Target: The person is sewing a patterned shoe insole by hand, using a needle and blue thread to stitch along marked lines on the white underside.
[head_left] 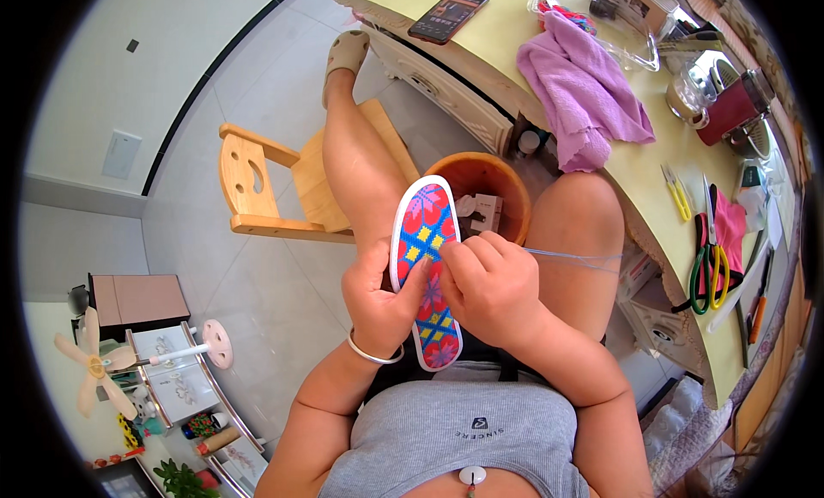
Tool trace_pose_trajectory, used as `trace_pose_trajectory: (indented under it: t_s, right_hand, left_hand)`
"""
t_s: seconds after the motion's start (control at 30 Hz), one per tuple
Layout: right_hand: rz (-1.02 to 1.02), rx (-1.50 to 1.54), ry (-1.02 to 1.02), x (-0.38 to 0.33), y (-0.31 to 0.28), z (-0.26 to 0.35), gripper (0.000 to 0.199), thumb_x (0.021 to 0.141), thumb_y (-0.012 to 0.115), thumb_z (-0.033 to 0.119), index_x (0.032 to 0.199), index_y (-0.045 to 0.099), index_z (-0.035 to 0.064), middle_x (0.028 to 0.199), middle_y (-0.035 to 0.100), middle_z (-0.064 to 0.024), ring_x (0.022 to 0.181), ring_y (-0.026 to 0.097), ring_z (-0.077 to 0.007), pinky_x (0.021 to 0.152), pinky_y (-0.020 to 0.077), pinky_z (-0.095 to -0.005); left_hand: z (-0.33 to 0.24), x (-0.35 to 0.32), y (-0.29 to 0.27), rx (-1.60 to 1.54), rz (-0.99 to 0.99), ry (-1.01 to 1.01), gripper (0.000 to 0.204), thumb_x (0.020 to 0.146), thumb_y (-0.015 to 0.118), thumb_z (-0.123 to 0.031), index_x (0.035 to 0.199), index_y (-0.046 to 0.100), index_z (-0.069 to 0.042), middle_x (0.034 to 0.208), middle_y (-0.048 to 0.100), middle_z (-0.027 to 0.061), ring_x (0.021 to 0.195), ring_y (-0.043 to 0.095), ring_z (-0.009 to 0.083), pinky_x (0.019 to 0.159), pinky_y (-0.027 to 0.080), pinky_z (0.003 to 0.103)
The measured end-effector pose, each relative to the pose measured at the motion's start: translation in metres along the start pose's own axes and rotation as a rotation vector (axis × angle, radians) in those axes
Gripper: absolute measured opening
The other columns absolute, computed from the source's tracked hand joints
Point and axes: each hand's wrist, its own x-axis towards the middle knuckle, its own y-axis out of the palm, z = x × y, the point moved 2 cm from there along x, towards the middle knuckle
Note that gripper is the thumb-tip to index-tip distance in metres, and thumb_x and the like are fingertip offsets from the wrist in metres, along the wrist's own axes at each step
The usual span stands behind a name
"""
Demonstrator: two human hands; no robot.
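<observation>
My left hand grips an embroidered insole, its thumb lying across the stitched face. The insole has a white edge and a red, pink, blue and yellow flower pattern, and stands nearly upright over my lap. At its right edge my right hand is closed, its fingertips against the insole. A thin blue thread runs from this hand to the right, over my thigh, and doubles into a loose loop. Whether a needle sits between the right fingers is hidden.
A wooden bin stands beyond my knees; a wooden chair is under my outstretched leg. The table at right bears a phone, purple cloth, scissors and yellow snips. A fan and drawers stand at left.
</observation>
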Motion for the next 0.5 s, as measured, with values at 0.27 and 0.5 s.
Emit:
trace_pose_trajectory:
  t_s: [0.27, 0.5]
  right_hand:
    - [-0.076, 0.022, 0.045, -0.001, -0.005, 0.001, 0.016, 0.068, 0.069, 0.000, 0.081, 0.059, 0.0025, 0.065, 0.055, -0.0078, 0.057, 0.055, -0.0231, 0.050, 0.0453, -0.0317]
    - [-0.130, 0.061, 0.031, 0.002, -0.014, -0.002, 0.017, 0.068, 0.073, 0.003, 0.082, 0.063, 0.0048, 0.076, 0.060, -0.0083, 0.068, 0.058, -0.0257, 0.061, 0.0481, -0.0342]
  left_hand:
    - [-0.005, -0.001, 0.003, -0.081, -0.035, 0.003, 0.015, 0.085, 0.066, 0.000, 0.098, 0.062, 0.004, 0.084, 0.066, 0.0051, 0.073, 0.056, 0.0066, 0.066, 0.048, 0.023]
    - [-0.002, -0.001, 0.004, -0.220, 0.001, -0.046, 0.020, 0.087, 0.065, -0.002, 0.104, 0.059, 0.005, 0.090, 0.065, 0.0060, 0.080, 0.058, 0.0074, 0.073, 0.049, 0.023]
